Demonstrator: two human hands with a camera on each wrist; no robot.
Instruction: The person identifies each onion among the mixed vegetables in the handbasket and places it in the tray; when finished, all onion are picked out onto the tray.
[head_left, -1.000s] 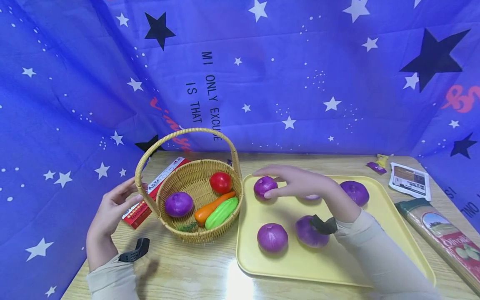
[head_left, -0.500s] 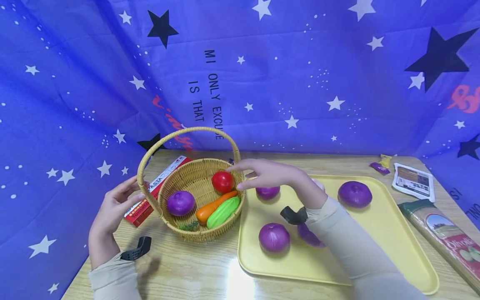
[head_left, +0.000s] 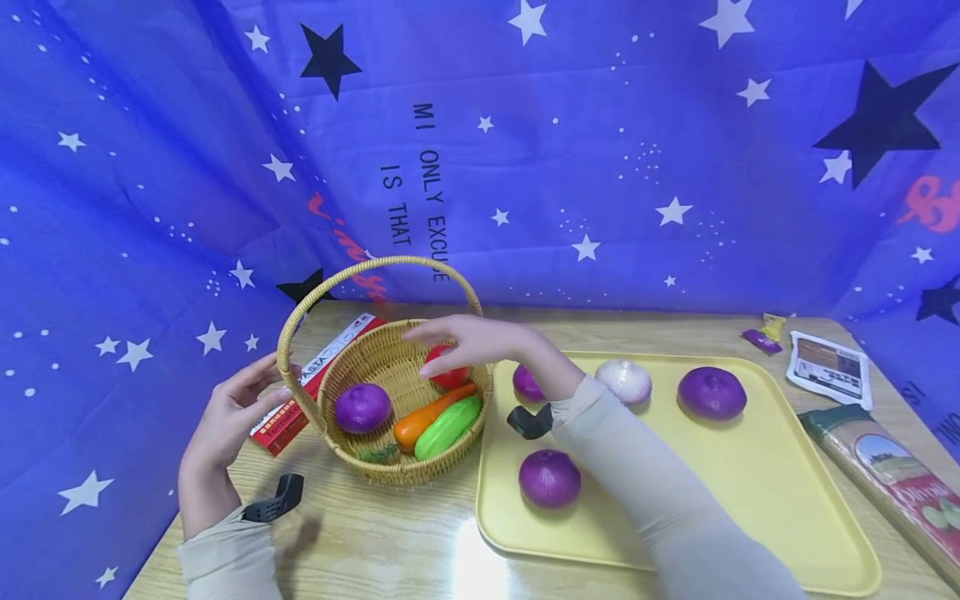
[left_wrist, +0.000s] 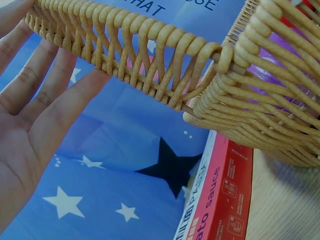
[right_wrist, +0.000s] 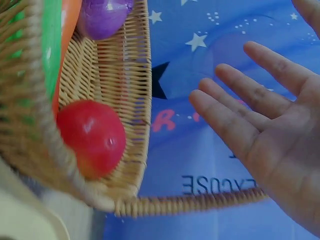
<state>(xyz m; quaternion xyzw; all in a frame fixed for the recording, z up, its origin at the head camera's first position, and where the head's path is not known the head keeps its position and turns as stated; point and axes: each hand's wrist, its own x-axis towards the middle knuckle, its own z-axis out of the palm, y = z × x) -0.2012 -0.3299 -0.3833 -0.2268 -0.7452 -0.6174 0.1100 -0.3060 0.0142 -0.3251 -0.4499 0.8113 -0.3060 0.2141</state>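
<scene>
A wicker basket [head_left: 397,473] with an arched handle [head_left: 375,263] holds a purple onion [head_left: 363,408], a red tomato [head_left: 456,379], an orange carrot [head_left: 411,435] and a pale green ridged vegetable [head_left: 448,427]. My left hand [head_left: 225,421] is at the handle's left side; in the left wrist view its extended fingers [left_wrist: 62,112] touch the handle without wrapping round it. Over the basket's right side hovers my right hand [head_left: 480,343], with nothing in it. It partly covers the tomato in the head view. The right wrist view shows its fingers [right_wrist: 220,117] spread, apart from the tomato [right_wrist: 92,137].
A yellow tray [head_left: 750,500] bears a white onion [head_left: 624,382] and several purple onions [head_left: 549,479], some hidden by my right arm. A red tomato sauce box [head_left: 277,429] lies behind the basket's left. At right are a pasta bag [head_left: 885,467], a white packet [head_left: 828,367] and small candies [head_left: 763,337].
My right hand has moved left from around the small purple onion on the tray to above the basket, without taking anything. The left hand stays at the handle.
</scene>
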